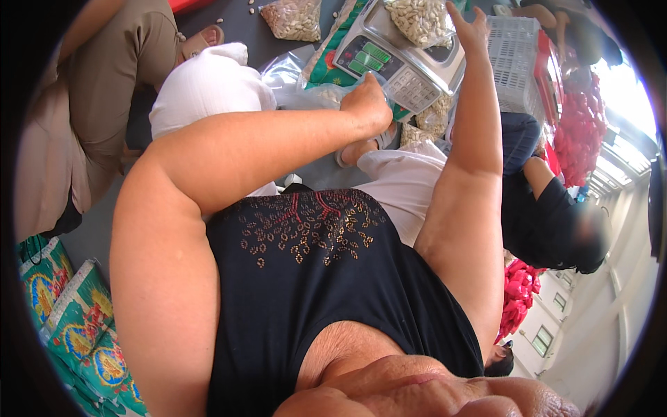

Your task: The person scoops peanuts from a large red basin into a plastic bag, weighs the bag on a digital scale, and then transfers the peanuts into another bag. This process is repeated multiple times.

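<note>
On the steel tray of a digital scale (417, 87) with a lit green display lies a clear bag of pale, nut-like pieces (419, 21). My right hand (472, 31) is beside that bag, thumb and fingers spread apart, at the scale's far right edge. Just in front of the keypad, my left hand (367, 105) has its fingers closed on the thin edge of a clear plastic bag (323, 94). That bag spreads to the left and looks crumpled; my hand partly covers it.
Another filled bag (292, 19) lies beyond the scale, and more filled bags (432, 118) sit below it. A grey plastic crate (513, 62) stands right. Green printed sacks (83, 320) are stacked left. People sit close on both sides; red net bags (582, 128) hang right.
</note>
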The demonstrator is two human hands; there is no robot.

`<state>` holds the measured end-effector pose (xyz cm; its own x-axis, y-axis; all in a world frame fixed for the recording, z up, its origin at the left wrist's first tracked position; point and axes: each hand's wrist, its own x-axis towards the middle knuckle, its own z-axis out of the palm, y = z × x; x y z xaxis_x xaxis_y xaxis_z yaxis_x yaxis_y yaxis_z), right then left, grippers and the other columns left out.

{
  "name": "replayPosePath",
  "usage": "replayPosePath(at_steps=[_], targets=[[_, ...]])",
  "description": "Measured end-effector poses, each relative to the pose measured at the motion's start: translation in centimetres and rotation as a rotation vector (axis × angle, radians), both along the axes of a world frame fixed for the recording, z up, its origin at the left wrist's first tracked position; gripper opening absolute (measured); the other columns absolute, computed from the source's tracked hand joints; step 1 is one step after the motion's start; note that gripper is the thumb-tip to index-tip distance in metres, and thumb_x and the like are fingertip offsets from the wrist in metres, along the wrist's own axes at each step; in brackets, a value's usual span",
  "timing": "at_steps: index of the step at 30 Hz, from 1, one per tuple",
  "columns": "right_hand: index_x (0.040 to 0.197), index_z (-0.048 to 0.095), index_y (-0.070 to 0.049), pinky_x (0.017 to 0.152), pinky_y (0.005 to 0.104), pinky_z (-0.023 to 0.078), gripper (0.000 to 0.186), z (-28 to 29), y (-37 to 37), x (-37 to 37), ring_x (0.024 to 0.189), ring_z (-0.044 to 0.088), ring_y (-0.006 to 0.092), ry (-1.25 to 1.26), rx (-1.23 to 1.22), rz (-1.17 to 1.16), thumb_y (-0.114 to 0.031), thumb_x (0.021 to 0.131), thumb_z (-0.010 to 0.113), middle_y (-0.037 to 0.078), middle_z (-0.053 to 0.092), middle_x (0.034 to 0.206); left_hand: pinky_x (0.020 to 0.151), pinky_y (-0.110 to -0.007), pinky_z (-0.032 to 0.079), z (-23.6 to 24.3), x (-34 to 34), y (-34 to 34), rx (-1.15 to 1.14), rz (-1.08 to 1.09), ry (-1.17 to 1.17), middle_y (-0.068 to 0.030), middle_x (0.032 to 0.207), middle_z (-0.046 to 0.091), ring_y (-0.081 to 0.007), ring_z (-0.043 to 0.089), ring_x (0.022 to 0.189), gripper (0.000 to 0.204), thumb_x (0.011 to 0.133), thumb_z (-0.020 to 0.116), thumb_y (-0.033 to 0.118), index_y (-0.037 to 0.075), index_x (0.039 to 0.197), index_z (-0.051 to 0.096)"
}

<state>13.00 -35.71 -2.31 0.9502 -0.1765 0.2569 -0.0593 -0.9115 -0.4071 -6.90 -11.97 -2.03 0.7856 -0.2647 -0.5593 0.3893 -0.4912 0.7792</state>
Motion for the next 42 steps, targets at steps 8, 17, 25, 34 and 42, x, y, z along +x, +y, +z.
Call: replayPosePath(at_steps=[8, 17, 25, 34, 42], targets=[[0.150, 0.020, -0.014, 0.104, 0.0449, 0.036, 0.104, 0.4, 5.6, -0.4, 0.132, 0.039, 0.0357, 0.432, 0.024, -0.111, -0.070, 0.073, 0.062, 0.021, 0.036, 0.145, 0.095, -0.041, 0.045, -0.7, 0.1, 0.3, -0.058, 0.002, 0.002, -0.0284, 0.119, 0.057, -0.0383, 0.056, 0.112, 0.071, 0.077, 0.054, 0.009, -0.011, 0.139, 0.026], [0.111, 0.066, -0.007, 0.093, 0.0488, 0.045, 0.065, -3.4, 6.9, -1.0, 0.117, 0.053, 0.0373, 0.212, -0.530, 0.016, -0.062, 0.076, 0.062, 0.022, 0.058, 0.121, 0.098, -0.040, 0.043, -0.8, -0.1, 0.0, -0.038, -0.022, 0.057, -0.0289, 0.121, 0.056, -0.0371, 0.055, 0.115, 0.067, 0.079, 0.050, 0.008, -0.008, 0.141, 0.027], [0.096, 0.068, -0.001, 0.079, 0.0476, 0.048, 0.044, -4.0, -5.4, 3.0, 0.090, 0.063, 0.0408, -0.014, -0.236, -0.065, -0.041, 0.082, 0.061, 0.029, 0.064, 0.096, 0.087, -0.039, 0.050, -2.2, 0.2, -0.6, -0.081, 0.019, -0.006, -0.0297, 0.115, 0.059, -0.0351, 0.063, 0.102, 0.067, 0.078, 0.048, 0.001, -0.010, 0.140, 0.027], [0.076, 0.066, 0.002, 0.061, 0.0398, 0.047, 0.036, 4.2, -14.6, -5.4, 0.058, 0.059, 0.0240, -0.223, 0.462, -0.365, -0.032, 0.085, 0.058, 0.013, 0.061, 0.063, 0.087, -0.037, 0.050, -2.4, -0.2, -1.2, -0.104, 0.046, 0.106, -0.0290, 0.130, 0.050, -0.0345, 0.063, 0.103, 0.068, 0.078, 0.044, -0.002, -0.007, 0.143, 0.024], [0.076, 0.068, 0.001, 0.049, 0.0309, 0.039, 0.029, 5.7, -22.2, -13.7, 0.051, 0.050, 0.0116, -0.280, 0.583, -0.441, -0.026, 0.086, 0.062, 0.003, 0.059, 0.061, 0.073, -0.032, 0.059, -2.3, 0.2, -1.1, -0.232, 0.022, 0.210, -0.0203, 0.150, 0.025, -0.0320, 0.049, 0.121, 0.063, 0.080, 0.037, -0.006, -0.003, 0.142, 0.025]])
